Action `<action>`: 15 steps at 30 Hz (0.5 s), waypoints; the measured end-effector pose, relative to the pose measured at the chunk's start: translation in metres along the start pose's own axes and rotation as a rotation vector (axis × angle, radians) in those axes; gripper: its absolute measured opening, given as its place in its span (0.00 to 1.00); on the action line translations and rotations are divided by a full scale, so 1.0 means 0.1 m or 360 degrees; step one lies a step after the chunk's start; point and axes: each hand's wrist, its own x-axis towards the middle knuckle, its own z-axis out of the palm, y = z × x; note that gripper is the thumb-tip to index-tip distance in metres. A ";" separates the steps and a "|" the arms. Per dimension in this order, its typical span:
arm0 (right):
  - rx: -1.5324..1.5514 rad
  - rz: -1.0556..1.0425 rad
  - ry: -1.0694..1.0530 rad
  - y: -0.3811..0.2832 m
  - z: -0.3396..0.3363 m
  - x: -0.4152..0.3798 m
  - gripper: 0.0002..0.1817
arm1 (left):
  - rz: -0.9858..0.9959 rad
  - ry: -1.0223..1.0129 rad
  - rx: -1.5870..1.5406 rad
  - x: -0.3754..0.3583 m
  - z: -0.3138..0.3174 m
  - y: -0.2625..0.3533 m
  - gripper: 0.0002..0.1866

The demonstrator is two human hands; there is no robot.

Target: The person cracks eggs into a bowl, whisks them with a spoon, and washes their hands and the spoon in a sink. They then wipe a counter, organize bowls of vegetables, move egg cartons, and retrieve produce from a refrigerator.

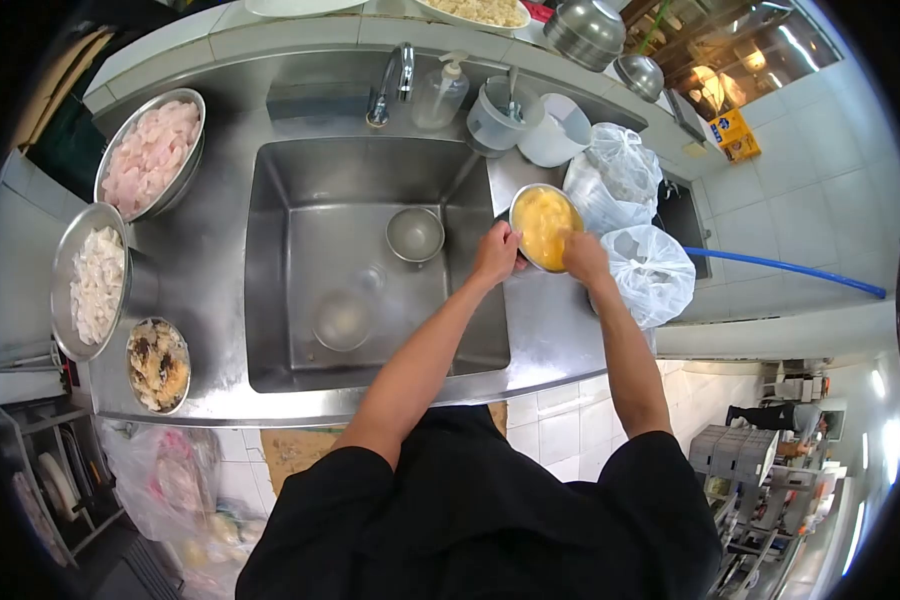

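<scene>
My left hand grips the left rim of a small metal bowl on the counter's right side. Inside is a yellow, lumpy liquid that looks like beaten egg. Over the bowl's right edge my right hand is closed, its fingers down at the yellow mix. Whatever it holds is hidden and slightly blurred. Knotted white plastic bags lie just right of that hand. Left of the bowl is the steel sink, with a small metal bowl on its floor.
Along the left counter stand a bowl of pale pink meat pieces, a bowl of white pieces and a bowl of brownish scraps. Behind the sink are a faucet, a pump bottle and plastic tubs. A blue hose runs right.
</scene>
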 end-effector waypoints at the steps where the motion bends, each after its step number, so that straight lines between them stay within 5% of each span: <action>1: 0.0006 0.0003 -0.0010 0.05 0.05 0.01 0.12 | 0.0007 0.0007 0.0000 -0.03 -0.02 -0.02 0.12; 3: 0.0059 -0.0418 -0.0198 0.09 0.03 0.04 0.12 | -0.0007 -0.0011 0.0013 -0.04 -0.05 -0.01 0.12; 4: 0.0250 -0.0084 0.0078 -0.03 -0.09 -0.03 0.11 | -0.0017 -0.0020 0.0001 -0.02 -0.04 0.01 0.12; 8: -0.0179 -0.0250 -0.0291 -0.01 0.20 0.08 0.12 | 0.0029 0.0017 0.0090 -0.05 -0.07 0.08 0.13; 10: 0.0097 0.0010 0.0202 -0.01 0.04 0.03 0.12 | -0.0055 -0.0079 0.0081 -0.01 -0.05 -0.01 0.11; 11: 0.0102 0.0007 0.0194 0.00 0.02 0.02 0.12 | -0.0062 -0.0074 0.0084 -0.01 -0.05 -0.07 0.11; 13: 0.0026 -0.0341 -0.0341 0.02 -0.04 0.06 0.12 | -0.0050 -0.0056 0.0069 0.00 -0.05 -0.04 0.11; 15: -0.0083 -0.0075 -0.0240 -0.04 -0.04 0.04 0.12 | -0.0073 -0.0069 -0.0019 0.03 -0.02 -0.03 0.11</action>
